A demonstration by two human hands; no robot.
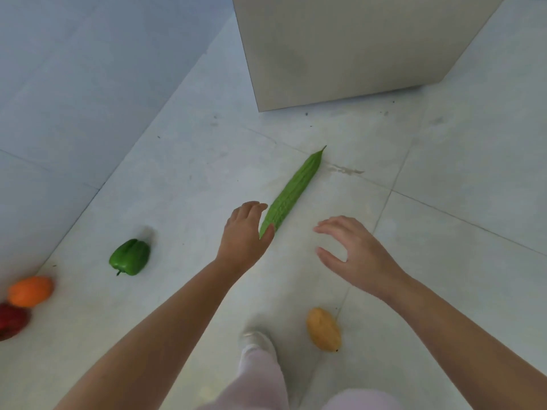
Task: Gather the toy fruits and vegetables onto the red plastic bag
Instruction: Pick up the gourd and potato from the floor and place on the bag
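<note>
A long green bitter gourd point(293, 190) lies on the pale tiled floor, pointing away to the upper right. My left hand point(244, 235) reaches over its near end with fingers apart, holding nothing. My right hand point(352, 253) hovers open to the right of the gourd, fingers curled and empty. A green bell pepper point(129, 257) sits to the left. A yellow mango point(323, 329) lies near my foot. At the left edge rest an orange fruit point(30, 291) and a dark red fruit point(11, 321). The red plastic bag is not in view.
A large beige block point(349, 48) stands on the floor behind the gourd. A pale wall point(74, 84) runs along the left. My shoe point(256, 340) and light trouser legs show at the bottom centre.
</note>
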